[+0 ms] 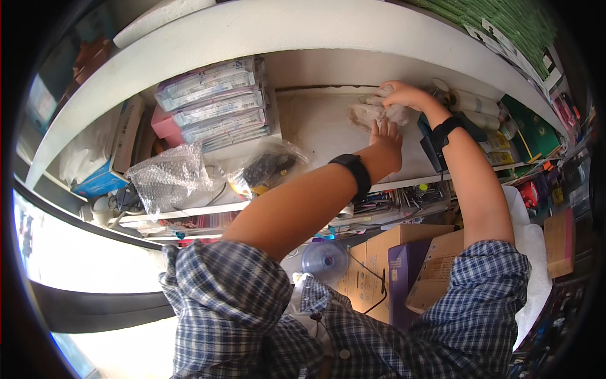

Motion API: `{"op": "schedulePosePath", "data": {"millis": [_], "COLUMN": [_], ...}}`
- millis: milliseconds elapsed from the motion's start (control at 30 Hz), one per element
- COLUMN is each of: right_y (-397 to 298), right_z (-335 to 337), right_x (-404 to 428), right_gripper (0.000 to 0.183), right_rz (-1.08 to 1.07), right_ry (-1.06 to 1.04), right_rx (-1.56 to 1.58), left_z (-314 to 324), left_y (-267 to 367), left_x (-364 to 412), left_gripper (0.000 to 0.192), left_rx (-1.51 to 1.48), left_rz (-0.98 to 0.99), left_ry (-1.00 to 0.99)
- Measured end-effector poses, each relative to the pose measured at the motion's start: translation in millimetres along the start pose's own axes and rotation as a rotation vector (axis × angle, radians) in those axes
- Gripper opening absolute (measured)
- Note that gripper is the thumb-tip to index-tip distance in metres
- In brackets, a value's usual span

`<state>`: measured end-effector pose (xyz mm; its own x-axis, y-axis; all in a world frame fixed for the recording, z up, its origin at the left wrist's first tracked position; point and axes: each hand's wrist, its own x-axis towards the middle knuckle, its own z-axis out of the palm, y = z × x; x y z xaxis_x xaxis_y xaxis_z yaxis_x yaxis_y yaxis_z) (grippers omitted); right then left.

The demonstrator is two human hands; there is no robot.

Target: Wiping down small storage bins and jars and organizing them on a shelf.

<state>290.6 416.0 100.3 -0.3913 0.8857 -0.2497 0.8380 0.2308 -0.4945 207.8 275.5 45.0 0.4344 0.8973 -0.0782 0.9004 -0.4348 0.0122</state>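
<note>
A pale, soiled fluffy cloth (365, 116) lies bunched on the white shelf board (315, 125), towards its back. My right hand (406, 96) curls its fingers over the cloth's far upper end and seems to grip it. From the near side, my left hand (389, 146) reaches in with fingers stretched and slightly apart, the tips at the cloth's lower edge. Its palm is hidden from me. Both wrists wear black straps, and a dark box-shaped device (434, 144) hangs by the right one.
Stacked plastic-wrapped packs (222, 102) stand left of the cloth. Bubble wrap (165, 175) and a clear bag with dark contents (267, 168) lie nearer. Clear rolls (476, 104) sit right of my right hand. Below are cardboard boxes (369, 265) and a large water bottle (325, 258).
</note>
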Motion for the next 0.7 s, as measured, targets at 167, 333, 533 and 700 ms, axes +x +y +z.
{"op": "schedulePosePath", "data": {"millis": [167, 333, 533, 700], "right_y": [13.9, 22.7, 5.3, -26.3], "right_z": [14.3, 46.7, 59.4, 86.5], "right_x": [-5.0, 18.6, 40.4, 48.8], "right_gripper": [0.092, 0.069, 0.059, 0.057], "right_rz": [0.099, -0.064, -0.185, -0.294], "right_ry": [-0.178, 0.011, -0.036, 0.041], "right_rx": [-0.173, -0.327, -0.442, -0.462], "left_z": [19.0, 2.6, -19.2, -8.6], "left_y": [0.5, -5.3, -33.3, -52.3], "left_x": [24.8, 22.3, 10.4, -14.0], "left_gripper": [0.062, 0.056, 0.050, 0.042], "left_rx": [-0.127, -0.124, -0.148, -0.185], "left_rz": [-0.057, -0.052, 0.013, -0.147], "left_ry": [-0.082, -0.094, -0.376, -0.240]}}
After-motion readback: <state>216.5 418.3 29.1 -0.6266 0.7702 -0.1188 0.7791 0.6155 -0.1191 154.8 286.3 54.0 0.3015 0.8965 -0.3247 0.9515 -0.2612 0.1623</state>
